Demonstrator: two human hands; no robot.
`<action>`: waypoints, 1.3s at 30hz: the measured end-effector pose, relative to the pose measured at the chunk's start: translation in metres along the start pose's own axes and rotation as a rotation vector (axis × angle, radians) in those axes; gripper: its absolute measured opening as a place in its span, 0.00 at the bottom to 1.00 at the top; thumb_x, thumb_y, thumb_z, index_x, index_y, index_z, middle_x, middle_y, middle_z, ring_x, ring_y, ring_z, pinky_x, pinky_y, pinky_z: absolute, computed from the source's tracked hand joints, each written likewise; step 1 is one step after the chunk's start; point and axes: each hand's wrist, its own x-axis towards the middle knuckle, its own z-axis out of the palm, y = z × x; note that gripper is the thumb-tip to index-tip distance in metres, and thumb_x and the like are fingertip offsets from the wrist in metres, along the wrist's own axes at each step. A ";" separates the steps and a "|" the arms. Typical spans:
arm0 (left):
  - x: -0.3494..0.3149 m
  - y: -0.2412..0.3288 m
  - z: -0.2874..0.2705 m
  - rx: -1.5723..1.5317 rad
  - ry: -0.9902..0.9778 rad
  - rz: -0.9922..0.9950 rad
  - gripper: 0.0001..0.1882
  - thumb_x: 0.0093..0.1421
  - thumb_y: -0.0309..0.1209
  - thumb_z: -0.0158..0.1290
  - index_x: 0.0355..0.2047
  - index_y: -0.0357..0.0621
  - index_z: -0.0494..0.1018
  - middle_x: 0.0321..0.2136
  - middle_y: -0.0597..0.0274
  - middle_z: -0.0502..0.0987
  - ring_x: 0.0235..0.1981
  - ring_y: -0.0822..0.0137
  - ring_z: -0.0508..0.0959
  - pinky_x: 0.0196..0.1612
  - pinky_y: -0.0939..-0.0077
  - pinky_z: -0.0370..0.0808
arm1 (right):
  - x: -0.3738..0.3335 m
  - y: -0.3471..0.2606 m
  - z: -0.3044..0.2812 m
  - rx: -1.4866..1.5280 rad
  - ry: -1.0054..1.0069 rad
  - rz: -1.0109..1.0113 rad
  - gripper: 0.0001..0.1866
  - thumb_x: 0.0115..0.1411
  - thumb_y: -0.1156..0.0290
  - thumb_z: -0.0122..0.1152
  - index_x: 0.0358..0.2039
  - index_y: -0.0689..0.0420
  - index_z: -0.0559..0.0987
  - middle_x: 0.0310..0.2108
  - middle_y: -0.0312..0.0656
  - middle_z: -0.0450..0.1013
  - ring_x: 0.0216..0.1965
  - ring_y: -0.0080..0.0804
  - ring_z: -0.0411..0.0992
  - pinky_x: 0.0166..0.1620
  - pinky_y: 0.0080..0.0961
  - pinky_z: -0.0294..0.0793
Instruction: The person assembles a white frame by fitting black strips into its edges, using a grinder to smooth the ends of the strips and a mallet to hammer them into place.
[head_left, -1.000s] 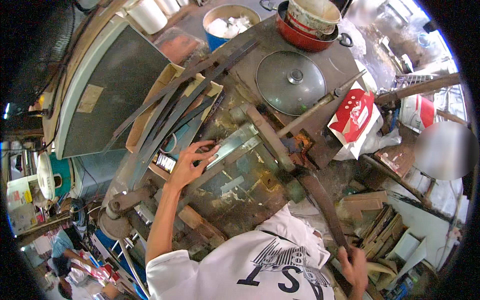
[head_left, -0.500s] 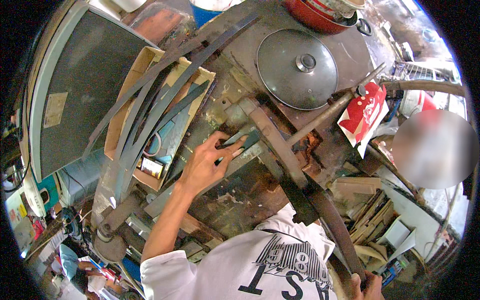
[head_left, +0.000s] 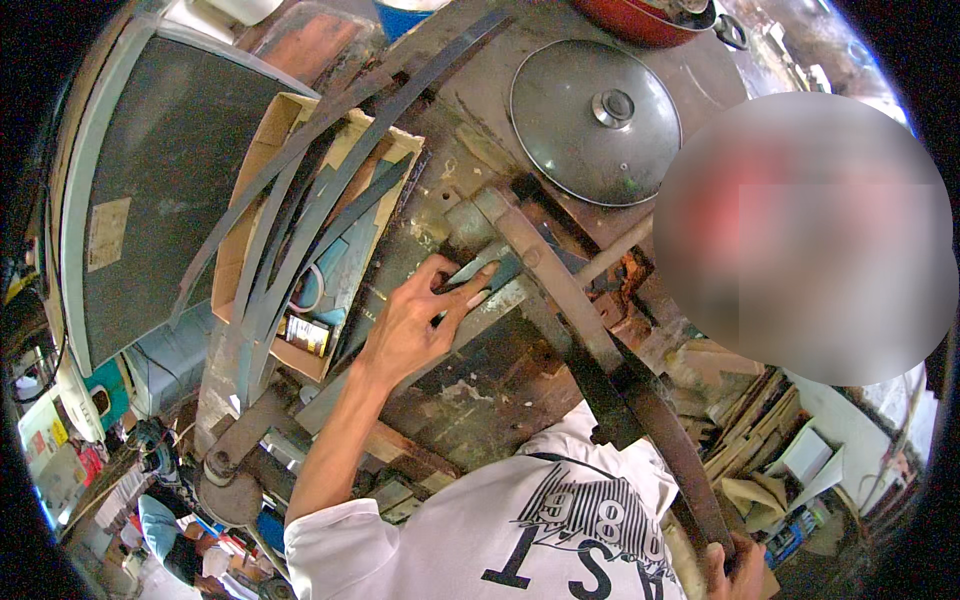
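My left hand (head_left: 415,318) is closed on a short flat strip of dark metal (head_left: 478,268), thumb and fingers pinching its sides. The strip's far end lies at the jaw of a heavy iron lever tool (head_left: 545,262), which looks like a bench shear. From that jaw a long curved metal lever (head_left: 672,440) runs down to the lower right. My right hand (head_left: 738,570) is wrapped round its lower end, near the bottom edge of the picture. Where the strip enters the jaw, the iron bar hides it.
Long dark metal strips (head_left: 345,180) lie across an open cardboard box (head_left: 262,160) on the left. Behind the tool rest a glass pan lid (head_left: 570,120) and a red pan (head_left: 640,22). Wood pieces (head_left: 750,420) are stacked at the right. A blur covers the far right.
The whole view has shifted slightly, and the blur at the right has grown over the red-and-white sheet. Both hands keep their holds in nearly the same places.
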 end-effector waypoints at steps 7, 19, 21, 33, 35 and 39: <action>-0.004 -0.010 0.013 0.076 0.009 0.039 0.14 0.55 0.24 0.57 0.42 0.44 0.82 0.33 0.47 0.75 0.33 0.54 0.76 0.37 0.67 0.73 | 0.081 0.155 0.163 0.298 0.099 -0.116 0.25 0.54 0.59 0.62 0.46 0.67 0.76 0.37 0.57 0.72 0.42 0.52 0.70 0.49 0.40 0.68; -0.024 0.115 -0.042 0.106 0.356 -0.065 0.06 0.55 0.23 0.61 0.34 0.37 0.80 0.21 0.65 0.74 0.23 0.77 0.71 0.28 0.82 0.66 | 0.119 0.109 0.207 0.494 0.321 -0.346 0.24 0.53 0.49 0.66 0.29 0.61 0.77 0.21 0.51 0.72 0.25 0.54 0.72 0.33 0.41 0.72; -0.021 0.187 -0.045 -0.087 0.227 -0.041 0.08 0.56 0.19 0.57 0.37 0.38 0.75 0.26 0.70 0.73 0.26 0.80 0.70 0.28 0.86 0.67 | 0.103 0.082 0.182 0.611 0.838 -0.394 0.22 0.48 0.58 0.70 0.38 0.60 0.77 0.32 0.52 0.75 0.36 0.49 0.74 0.44 0.39 0.71; -0.167 0.409 0.302 -0.674 -0.278 0.516 0.28 0.59 0.27 0.60 0.59 0.48 0.63 0.37 0.68 0.71 0.32 0.74 0.74 0.28 0.80 0.76 | -0.197 0.279 0.332 1.351 0.722 -0.344 0.22 0.53 0.64 0.73 0.45 0.62 0.81 0.33 0.46 0.81 0.37 0.28 0.79 0.41 0.27 0.80; -0.226 0.443 0.361 -0.715 -0.608 0.597 0.32 0.62 0.41 0.57 0.62 0.42 0.61 0.52 0.53 0.70 0.50 0.63 0.70 0.51 0.69 0.76 | -0.266 0.306 0.402 1.376 1.219 -0.059 0.17 0.53 0.65 0.72 0.40 0.62 0.82 0.30 0.45 0.81 0.33 0.25 0.78 0.35 0.23 0.78; -0.349 0.513 0.466 -0.653 -0.932 0.668 0.29 0.64 0.40 0.54 0.62 0.42 0.62 0.51 0.51 0.71 0.53 0.60 0.71 0.54 0.66 0.75 | -0.420 0.317 0.501 1.644 1.564 0.357 0.13 0.54 0.66 0.72 0.32 0.63 0.81 0.28 0.42 0.80 0.28 0.21 0.74 0.30 0.23 0.73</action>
